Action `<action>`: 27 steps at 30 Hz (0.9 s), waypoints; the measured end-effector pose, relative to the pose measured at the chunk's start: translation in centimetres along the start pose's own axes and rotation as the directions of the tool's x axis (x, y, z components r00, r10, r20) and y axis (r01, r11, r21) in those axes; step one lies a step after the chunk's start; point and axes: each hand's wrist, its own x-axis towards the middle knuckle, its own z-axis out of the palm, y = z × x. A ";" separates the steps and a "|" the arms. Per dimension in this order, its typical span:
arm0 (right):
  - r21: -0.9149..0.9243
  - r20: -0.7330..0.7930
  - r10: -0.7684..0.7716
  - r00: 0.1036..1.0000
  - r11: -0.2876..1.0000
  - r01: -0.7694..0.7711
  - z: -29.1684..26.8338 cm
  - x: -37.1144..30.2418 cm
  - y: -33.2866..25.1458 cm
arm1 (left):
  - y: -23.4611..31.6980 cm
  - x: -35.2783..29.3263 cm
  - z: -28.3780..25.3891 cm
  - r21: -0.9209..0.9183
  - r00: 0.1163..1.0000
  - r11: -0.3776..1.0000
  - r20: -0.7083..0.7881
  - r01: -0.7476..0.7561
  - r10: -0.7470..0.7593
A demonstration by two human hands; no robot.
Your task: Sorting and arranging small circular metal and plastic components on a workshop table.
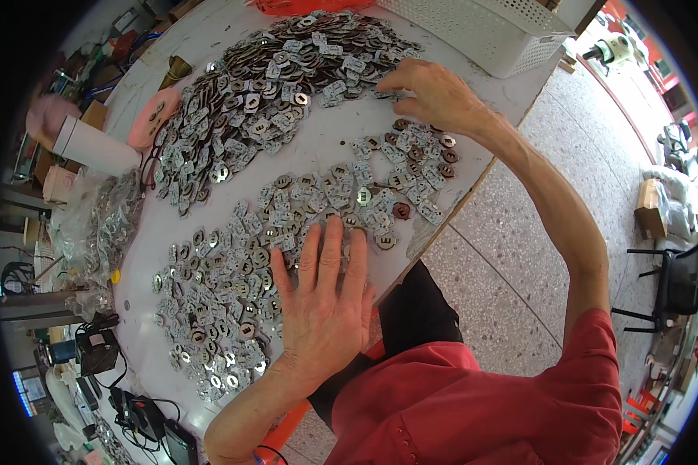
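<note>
Small flat grey metal pieces with slots and round brown or silver centres lie in two groups on a white table [318, 139]. The far group is a tall heap [248, 101]; the near one is a loose spread [233, 271], mostly one layer deep. My left hand [322, 310] rests palm down, fingers stretched apart, its fingertips on pieces of the near spread. Farther off, my right hand [438, 97] reaches to the right end of the heap. Its fingers are bent and apart, the tips beside the outermost pieces. No piece shows in either hand.
A white perforated plastic basket [512, 39] stands at the far right corner. Left of the heap are a pink dish [153, 116], a white cylinder [97, 146] and clear plastic bags [97, 225]. Black devices with cables [143, 415] lie at lower left. A black chair [667, 287] stands right.
</note>
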 end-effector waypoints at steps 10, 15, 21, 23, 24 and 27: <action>0.091 0.103 0.088 0.991 0.991 -0.098 -1.3 -1.0 -0.2 | 0.0 -0.1 -0.1 0.001 1.000 1.000 0.015 -0.013 0.013; 0.130 0.080 0.156 0.984 0.978 -0.166 -2.3 -1.4 1.7 | -0.1 -0.1 0.1 -0.002 1.000 1.000 0.009 -0.016 0.016; -0.117 -0.217 0.144 0.966 0.978 -0.172 -1.8 -2.7 5.8 | 0.0 0.1 0.0 0.003 1.000 1.000 0.006 -0.024 0.024; -0.066 -0.174 0.166 0.971 0.982 -0.179 -1.9 -3.0 5.0 | 0.0 0.1 -0.1 -0.001 1.000 1.000 0.010 -0.022 0.022; -0.043 -0.102 0.193 0.976 0.979 -0.198 -2.5 -3.0 4.4 | -0.1 0.1 -0.1 -0.001 1.000 1.000 0.012 -0.020 0.020; -0.029 -0.033 0.218 0.975 0.975 -0.219 -2.7 -2.5 4.3 | -0.2 0.0 -0.2 0.004 1.000 1.000 0.012 -0.018 0.018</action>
